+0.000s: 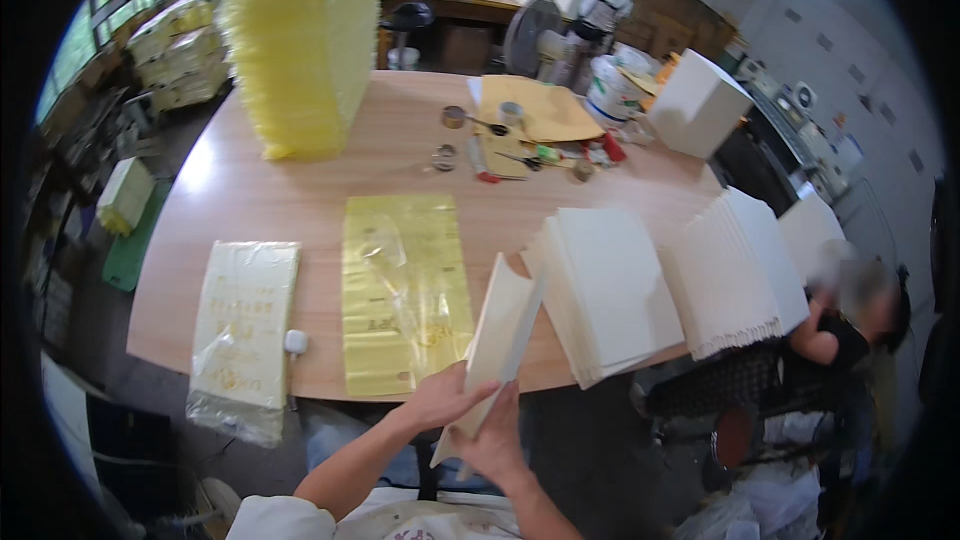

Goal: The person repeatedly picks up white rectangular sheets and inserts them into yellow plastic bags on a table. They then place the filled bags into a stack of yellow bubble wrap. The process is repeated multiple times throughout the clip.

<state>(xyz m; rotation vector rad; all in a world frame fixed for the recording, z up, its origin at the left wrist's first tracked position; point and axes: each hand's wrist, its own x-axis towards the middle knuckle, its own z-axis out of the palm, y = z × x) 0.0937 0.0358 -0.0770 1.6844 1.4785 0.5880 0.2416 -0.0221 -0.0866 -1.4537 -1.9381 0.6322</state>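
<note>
Both hands grip a stiff white folded card piece (505, 325), tilted upright over the table's near edge, with a curved notch at its upper end. My left hand (450, 398) is closed on its left side, thumb lying across it. Lower down, my right hand (495, 440) wraps its near end; some of its fingers are hidden. Just left of the card piece a yellow printed plastic bag (405, 280) lies flat on the table. To its right rests a fanned stack of white card pieces (615, 290).
At the left edge lies a wrapped pale yellow packet (240, 330), overhanging the table, beside a small white device (296, 341). A tall yellow stack (300, 50) stands behind. Tape rolls (453, 117) and scissors (520, 160) lie farther back. A second white stack (740, 270) and a seated person (850, 330) are right.
</note>
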